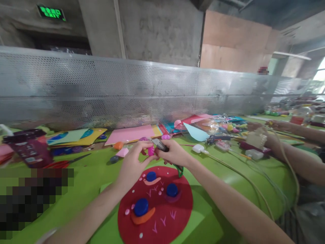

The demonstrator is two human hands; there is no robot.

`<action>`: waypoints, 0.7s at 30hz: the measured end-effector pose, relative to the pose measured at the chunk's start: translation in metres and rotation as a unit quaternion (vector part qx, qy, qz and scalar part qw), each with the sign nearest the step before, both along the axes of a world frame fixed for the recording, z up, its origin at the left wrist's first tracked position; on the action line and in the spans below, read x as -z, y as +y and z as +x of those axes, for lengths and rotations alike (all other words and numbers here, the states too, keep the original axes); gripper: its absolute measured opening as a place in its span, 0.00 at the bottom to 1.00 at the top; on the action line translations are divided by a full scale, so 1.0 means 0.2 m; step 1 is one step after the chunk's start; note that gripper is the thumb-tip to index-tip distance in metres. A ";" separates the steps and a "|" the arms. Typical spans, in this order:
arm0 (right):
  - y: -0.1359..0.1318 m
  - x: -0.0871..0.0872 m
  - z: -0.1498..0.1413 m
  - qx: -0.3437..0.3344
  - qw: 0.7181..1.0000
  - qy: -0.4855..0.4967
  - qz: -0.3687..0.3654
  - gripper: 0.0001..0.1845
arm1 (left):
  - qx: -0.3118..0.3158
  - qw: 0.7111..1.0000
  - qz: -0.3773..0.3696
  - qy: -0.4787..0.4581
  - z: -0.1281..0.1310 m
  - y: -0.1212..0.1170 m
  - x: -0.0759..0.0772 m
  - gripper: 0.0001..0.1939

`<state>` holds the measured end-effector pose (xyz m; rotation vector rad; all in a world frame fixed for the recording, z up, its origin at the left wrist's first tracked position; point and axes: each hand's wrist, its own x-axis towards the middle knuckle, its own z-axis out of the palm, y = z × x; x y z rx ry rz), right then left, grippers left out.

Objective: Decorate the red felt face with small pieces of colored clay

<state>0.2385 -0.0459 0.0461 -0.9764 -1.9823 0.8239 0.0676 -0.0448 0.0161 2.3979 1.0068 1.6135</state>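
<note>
My left hand [137,157] pinches a small bright magenta piece [151,150], which looks like modelling clay. Closed around a pair of pliers, my right hand [175,154] holds their grey metal head [159,145] against or just beside that piece; whether they touch is unclear. A green handle end [180,171] sticks out below the right hand. Beneath both hands lies a red paper disc [177,220]. It carries blue round lumps [141,207], an orange curved strip [144,217], small pale dots and pink drawn strokes.
Red-handled scissors [59,164] and a dark cup [29,149] are at the left. Coloured paper sheets [130,135] lie along the perforated metal screen [152,91]. A white plug [198,148] and its cable cross the green table at right, near another person's arm [291,152].
</note>
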 end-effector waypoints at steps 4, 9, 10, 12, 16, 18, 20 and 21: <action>0.00 0.01 -0.01 0.013 1.000 -0.005 0.016 0.02 | 0.003 1.000 -0.024 -0.003 0.00 0.00 0.00 0.10; 0.03 0.00 0.00 0.066 0.996 -0.040 0.040 0.02 | 0.018 0.998 -0.058 -0.032 0.00 0.01 0.01 0.10; 0.04 0.00 0.02 0.089 0.994 -0.052 0.045 0.02 | 0.019 0.997 -0.067 -0.038 0.00 0.01 0.01 0.11; 0.06 -0.02 0.07 0.141 0.985 -0.081 0.051 0.05 | 0.018 0.995 -0.085 -0.039 0.00 0.01 0.01 0.12; 0.10 -0.02 0.17 0.176 0.963 -0.202 0.025 0.07 | 0.026 0.987 -0.132 0.083 -0.05 0.06 0.00 0.13; 0.10 0.00 0.18 0.150 0.948 -0.282 -0.001 0.09 | 0.030 0.974 -0.137 0.177 -0.12 0.11 0.00 0.12; 0.10 0.02 0.18 0.118 0.930 -0.347 -0.020 0.10 | 0.002 0.964 -0.131 0.233 -0.20 0.17 0.00 0.12; 0.09 0.02 0.17 0.103 0.922 -0.372 -0.024 0.10 | -0.020 0.959 -0.141 0.244 -0.25 0.21 0.01 0.12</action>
